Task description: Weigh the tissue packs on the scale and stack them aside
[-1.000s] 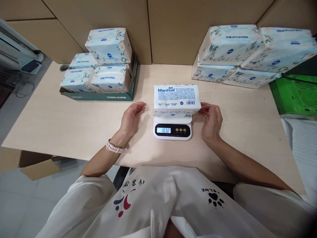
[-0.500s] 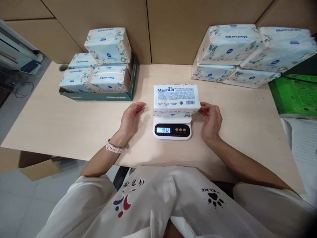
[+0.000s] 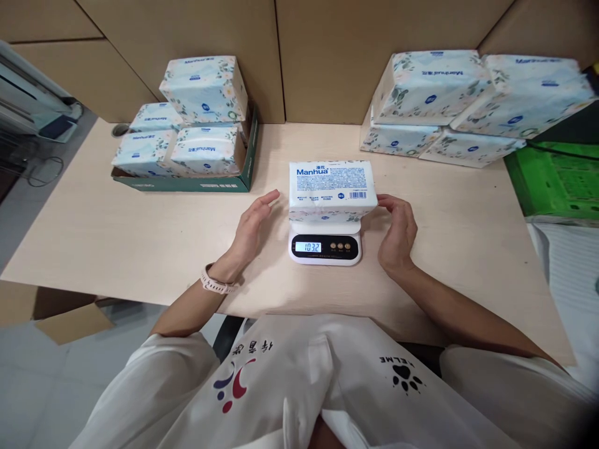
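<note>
Far left on the pale table (image 3: 84, 231), a shallow green tray (image 3: 247, 181) carries floral tissue packs (image 3: 206, 151), with another pack (image 3: 203, 90) perched on top of them. Down on the floor at the near left, an open cardboard box (image 3: 75, 323) shows its flap. Moving right, here's the left hand (image 3: 253, 226), a pale wristband (image 3: 218, 282) at its wrist: fingers extended, free of any grip, just left of the centre pack and apart from it. And centre stage, the Manhua pack (image 3: 332, 186) lies on the white scale (image 3: 325, 260), printed panel up, overhanging on the right; the lit display (image 3: 308, 247) reads 103.2. Now the right hand (image 3: 397, 234), close by the pack's right end: fingers loosely bent, nothing clasped, and whether a fingertip touches the wrapper, I cannot tell. Far right, four more packs (image 3: 430, 90) stand two over two against the brown cardboard (image 3: 322, 62), and beyond the table's right edge sits a bright green crate (image 3: 556, 181).
</note>
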`<state>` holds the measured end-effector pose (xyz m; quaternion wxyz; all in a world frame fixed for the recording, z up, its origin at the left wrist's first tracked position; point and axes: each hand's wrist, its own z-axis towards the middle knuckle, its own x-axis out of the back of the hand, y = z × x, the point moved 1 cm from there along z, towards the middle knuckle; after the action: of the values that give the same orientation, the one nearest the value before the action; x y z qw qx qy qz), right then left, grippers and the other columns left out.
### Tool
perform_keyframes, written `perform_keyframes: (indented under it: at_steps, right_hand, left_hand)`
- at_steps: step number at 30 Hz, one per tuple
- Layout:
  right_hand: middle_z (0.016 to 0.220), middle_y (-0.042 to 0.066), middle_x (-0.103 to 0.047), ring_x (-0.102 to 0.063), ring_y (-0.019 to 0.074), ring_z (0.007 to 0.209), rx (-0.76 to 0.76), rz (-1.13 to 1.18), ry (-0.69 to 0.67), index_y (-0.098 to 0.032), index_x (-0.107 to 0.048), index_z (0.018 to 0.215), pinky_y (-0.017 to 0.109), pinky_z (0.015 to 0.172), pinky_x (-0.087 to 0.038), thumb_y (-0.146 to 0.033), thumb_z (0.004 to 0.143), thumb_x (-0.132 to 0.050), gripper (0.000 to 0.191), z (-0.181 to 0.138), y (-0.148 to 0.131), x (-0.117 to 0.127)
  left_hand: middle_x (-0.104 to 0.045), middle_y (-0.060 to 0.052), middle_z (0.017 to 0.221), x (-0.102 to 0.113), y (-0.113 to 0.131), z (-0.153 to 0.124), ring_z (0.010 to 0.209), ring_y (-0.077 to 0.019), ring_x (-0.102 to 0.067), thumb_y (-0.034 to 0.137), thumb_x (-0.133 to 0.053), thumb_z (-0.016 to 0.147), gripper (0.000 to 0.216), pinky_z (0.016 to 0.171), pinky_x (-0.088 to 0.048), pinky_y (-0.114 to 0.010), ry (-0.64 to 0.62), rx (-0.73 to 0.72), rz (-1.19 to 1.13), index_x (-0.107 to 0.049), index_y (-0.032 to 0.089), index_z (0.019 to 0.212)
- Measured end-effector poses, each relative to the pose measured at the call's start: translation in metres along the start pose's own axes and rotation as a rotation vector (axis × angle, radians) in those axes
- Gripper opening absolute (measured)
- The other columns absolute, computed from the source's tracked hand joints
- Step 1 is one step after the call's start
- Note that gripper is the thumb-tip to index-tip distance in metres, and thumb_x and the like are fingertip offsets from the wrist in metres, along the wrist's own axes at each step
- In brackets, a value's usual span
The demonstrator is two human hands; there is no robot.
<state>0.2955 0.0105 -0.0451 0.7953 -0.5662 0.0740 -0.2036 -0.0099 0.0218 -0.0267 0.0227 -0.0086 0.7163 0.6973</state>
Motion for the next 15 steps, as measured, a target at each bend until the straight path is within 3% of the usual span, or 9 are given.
perform_keyframes:
  at_steps: [4,7,9,12,15]
  right_hand:
    - [0.122,0.007,-0.074,-0.065,0.0276,0.121,0.065,-0.124,-0.125,-0.027,-0.071,0.117,0.055,0.114,-0.047,-0.064,0.107,-0.041,0.049,-0.002,0.005,0.002]
    - [0.124,0.007,-0.071,-0.062,0.0287,0.119,0.106,-0.157,-0.206,-0.028,-0.066,0.127,0.058,0.114,-0.045,-0.067,0.104,-0.043,0.051,-0.003,0.006,0.0]
    - [0.128,0.008,-0.068,-0.062,0.0288,0.12,0.144,-0.127,-0.225,-0.028,-0.062,0.131,0.057,0.113,-0.046,-0.066,0.104,-0.046,0.05,0.001,0.002,-0.004]
    - [0.133,0.009,-0.064,-0.063,0.0268,0.118,0.201,-0.061,-0.256,-0.028,-0.057,0.134,0.051,0.105,-0.053,-0.061,0.105,-0.049,0.045,0.016,-0.009,-0.02]
    - [0.135,0.01,-0.062,-0.065,0.0249,0.114,0.256,0.036,-0.275,-0.03,-0.051,0.139,0.045,0.094,-0.058,-0.06,0.104,-0.052,0.046,0.043,-0.023,-0.052]
  left_hand:
    - [-0.053,0.0,0.17,-0.007,0.002,-0.007,0.17,-0.0374,-0.027,0.053,-0.076,0.096,0.049,0.142,-0.017,-0.06,-0.185,-0.144,0.15,-0.073,0.038,0.143]
    - [-0.055,-0.001,0.169,-0.017,0.007,-0.01,0.169,-0.0375,-0.03,0.051,-0.074,0.098,0.055,0.141,-0.02,-0.064,-0.28,-0.173,0.145,-0.067,0.038,0.151]
    - [-0.057,-0.004,0.167,-0.022,0.012,-0.008,0.166,-0.0377,-0.037,0.05,-0.071,0.1,0.057,0.138,-0.029,-0.065,-0.316,-0.175,0.087,-0.063,0.035,0.155]
    - [-0.059,-0.007,0.166,-0.024,0.026,0.0,0.155,-0.0365,-0.054,0.05,-0.071,0.101,0.059,0.129,-0.046,-0.059,-0.294,-0.225,0.024,-0.062,0.034,0.157]
    - [-0.059,-0.007,0.165,-0.013,0.046,0.019,0.15,-0.035,-0.059,0.053,-0.076,0.098,0.061,0.123,-0.053,-0.053,-0.176,-0.371,0.053,-0.062,0.035,0.154]
